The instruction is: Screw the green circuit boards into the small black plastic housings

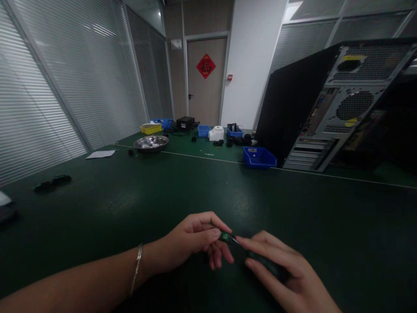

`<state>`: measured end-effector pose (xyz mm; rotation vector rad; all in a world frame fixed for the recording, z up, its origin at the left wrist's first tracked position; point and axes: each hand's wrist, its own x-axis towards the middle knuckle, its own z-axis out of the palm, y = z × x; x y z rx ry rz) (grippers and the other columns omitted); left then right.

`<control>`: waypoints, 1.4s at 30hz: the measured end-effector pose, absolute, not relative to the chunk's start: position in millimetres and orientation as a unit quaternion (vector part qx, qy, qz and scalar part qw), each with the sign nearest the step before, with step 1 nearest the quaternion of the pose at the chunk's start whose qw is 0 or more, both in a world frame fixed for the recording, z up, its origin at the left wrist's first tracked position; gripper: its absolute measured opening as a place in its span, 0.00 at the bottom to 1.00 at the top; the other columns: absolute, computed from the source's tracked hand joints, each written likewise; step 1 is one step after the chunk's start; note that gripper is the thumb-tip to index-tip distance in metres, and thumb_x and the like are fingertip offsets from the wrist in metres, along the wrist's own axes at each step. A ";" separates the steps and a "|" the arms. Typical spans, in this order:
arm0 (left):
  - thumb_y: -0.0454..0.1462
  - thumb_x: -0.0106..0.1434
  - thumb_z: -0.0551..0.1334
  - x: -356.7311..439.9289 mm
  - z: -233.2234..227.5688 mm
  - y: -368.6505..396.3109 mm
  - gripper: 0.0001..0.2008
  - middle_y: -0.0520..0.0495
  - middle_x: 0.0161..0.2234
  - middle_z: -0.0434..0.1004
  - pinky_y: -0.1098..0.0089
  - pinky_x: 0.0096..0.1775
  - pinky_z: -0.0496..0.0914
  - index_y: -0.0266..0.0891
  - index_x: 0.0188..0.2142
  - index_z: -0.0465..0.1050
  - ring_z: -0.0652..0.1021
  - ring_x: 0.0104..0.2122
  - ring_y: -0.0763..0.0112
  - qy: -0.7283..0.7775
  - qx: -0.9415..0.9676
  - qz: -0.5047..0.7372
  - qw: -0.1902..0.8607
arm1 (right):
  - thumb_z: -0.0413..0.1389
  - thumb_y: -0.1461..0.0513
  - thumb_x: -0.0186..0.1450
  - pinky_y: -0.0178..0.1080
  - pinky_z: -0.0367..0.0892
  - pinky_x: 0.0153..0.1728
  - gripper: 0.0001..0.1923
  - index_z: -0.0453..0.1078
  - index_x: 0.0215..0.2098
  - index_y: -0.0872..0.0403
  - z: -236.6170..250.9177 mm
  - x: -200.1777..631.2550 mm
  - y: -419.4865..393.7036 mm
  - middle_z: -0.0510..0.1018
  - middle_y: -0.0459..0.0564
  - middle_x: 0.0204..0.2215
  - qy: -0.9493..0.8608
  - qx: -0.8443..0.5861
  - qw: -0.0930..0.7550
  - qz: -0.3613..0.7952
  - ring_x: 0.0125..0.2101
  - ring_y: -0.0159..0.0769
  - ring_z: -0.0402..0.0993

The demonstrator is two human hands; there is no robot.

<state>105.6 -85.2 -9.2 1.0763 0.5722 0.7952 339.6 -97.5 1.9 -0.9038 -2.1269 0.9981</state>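
Between the thumb and forefinger of my left hand is a small green circuit board, with its other fingers curled loosely below. A slim tool with a dark handle lies in my right hand, its forefinger stretched along the top and the thumb underneath. The tool's thin metal tip meets the right end of the board, or sits just beside it. Dimness and the fingers hide the tool's exact kind. Both hands are low over the dark green tabletop.
At the right stands a large black computer case, with a blue bin beside it. Farther back are a metal bowl, a yellow tray and a white device. Small dark parts and a paper sheet lie left.
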 end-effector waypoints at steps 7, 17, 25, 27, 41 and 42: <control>0.41 0.66 0.59 105.5 -7.5 -85.5 0.12 0.39 0.32 0.81 0.74 0.27 0.70 0.34 0.43 0.69 0.78 0.24 0.74 0.280 0.505 0.374 0.726 | 0.53 0.66 0.68 0.34 0.70 0.37 0.22 0.69 0.56 0.39 2.2 337.7 -98.0 0.77 0.47 0.37 -0.806 -0.341 0.303 0.377 0.37 0.34 0.76; 0.42 0.66 0.59 104.2 -7.1 -84.2 0.12 0.40 0.32 0.81 0.74 0.27 0.70 0.34 0.42 0.68 0.78 0.25 0.74 0.276 0.503 0.354 0.739 | 0.54 0.66 0.68 0.35 0.70 0.37 0.20 0.70 0.56 0.40 -3.5 342.6 -97.0 0.76 0.48 0.37 -0.806 -0.345 0.291 0.384 0.37 0.36 0.75; 0.43 0.64 0.61 103.9 -4.6 -82.7 0.13 0.40 0.32 0.81 0.74 0.27 0.69 0.35 0.41 0.69 0.78 0.24 0.73 0.259 0.493 0.332 0.762 | 0.54 0.65 0.67 0.38 0.69 0.37 0.19 0.72 0.54 0.43 1.7 339.8 -97.3 0.76 0.50 0.36 -0.792 -0.342 0.299 0.407 0.37 0.37 0.76; 0.43 0.64 0.61 103.3 -4.7 -82.7 0.13 0.39 0.32 0.81 0.74 0.27 0.69 0.35 0.42 0.68 0.78 0.25 0.73 0.250 0.495 0.325 0.765 | 0.55 0.64 0.67 0.38 0.69 0.37 0.18 0.72 0.54 0.44 1.1 339.3 -97.3 0.77 0.50 0.36 -0.789 -0.338 0.303 0.414 0.37 0.38 0.76; 0.38 0.62 0.63 104.4 -3.1 -81.8 0.11 0.41 0.35 0.79 0.70 0.33 0.68 0.33 0.41 0.69 0.76 0.29 0.72 0.296 0.490 0.413 0.708 | 0.55 0.62 0.67 0.37 0.70 0.38 0.16 0.74 0.53 0.46 5.5 339.0 -98.9 0.79 0.50 0.37 -0.762 -0.385 0.330 0.404 0.38 0.38 0.76; 0.37 0.62 0.63 103.8 -2.5 -81.1 0.10 0.42 0.35 0.78 0.71 0.33 0.68 0.33 0.41 0.70 0.76 0.30 0.72 0.299 0.481 0.427 0.705 | 0.55 0.61 0.67 0.37 0.70 0.38 0.16 0.73 0.53 0.46 6.2 339.2 -98.9 0.79 0.50 0.37 -0.762 -0.388 0.327 0.401 0.38 0.39 0.76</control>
